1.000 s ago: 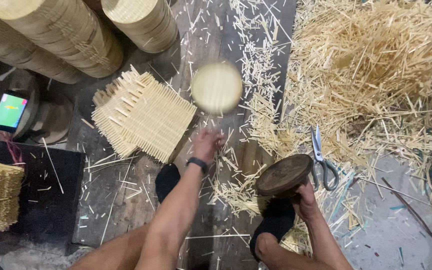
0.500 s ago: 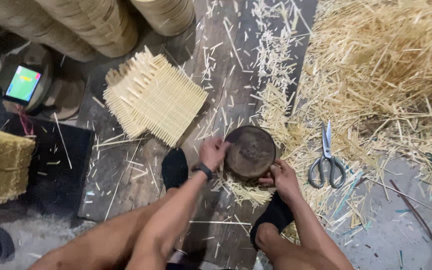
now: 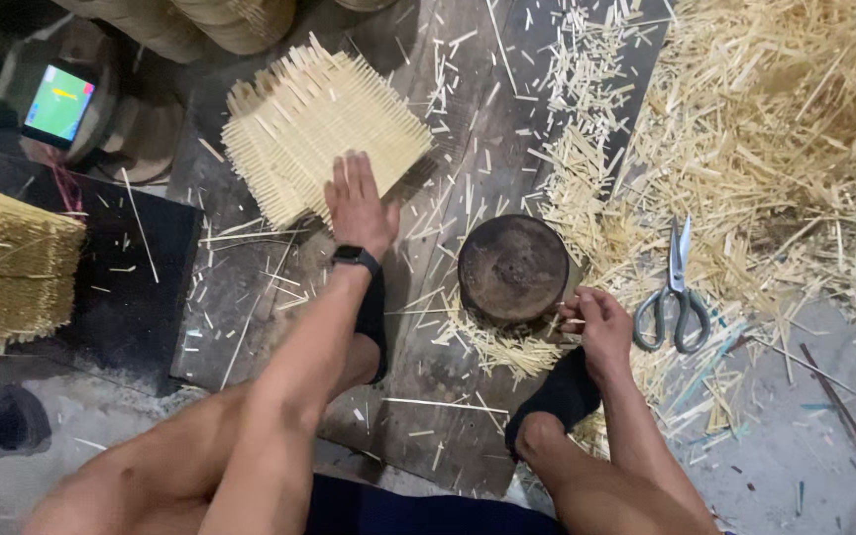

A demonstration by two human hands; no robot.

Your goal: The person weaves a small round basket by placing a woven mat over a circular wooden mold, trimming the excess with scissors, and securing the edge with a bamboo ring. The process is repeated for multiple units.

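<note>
Resting open-fingered on the woven mat (image 3: 321,129), the left hand (image 3: 359,206); right hand (image 3: 598,325) pinches splints beside the round mould (image 3: 513,269).

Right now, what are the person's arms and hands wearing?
Both arms are bare, with no sleeves and no gloves. The left hand has a black watch strapped around its wrist. The right hand wears nothing, no ring or band that shows.

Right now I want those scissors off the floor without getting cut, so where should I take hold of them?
Take the scissors by the grey loop handles, which lie at the near end beside the right hand. Come from the near side: the closed blades point away into the straw pile, so the handles are the safer part to grip.
</note>
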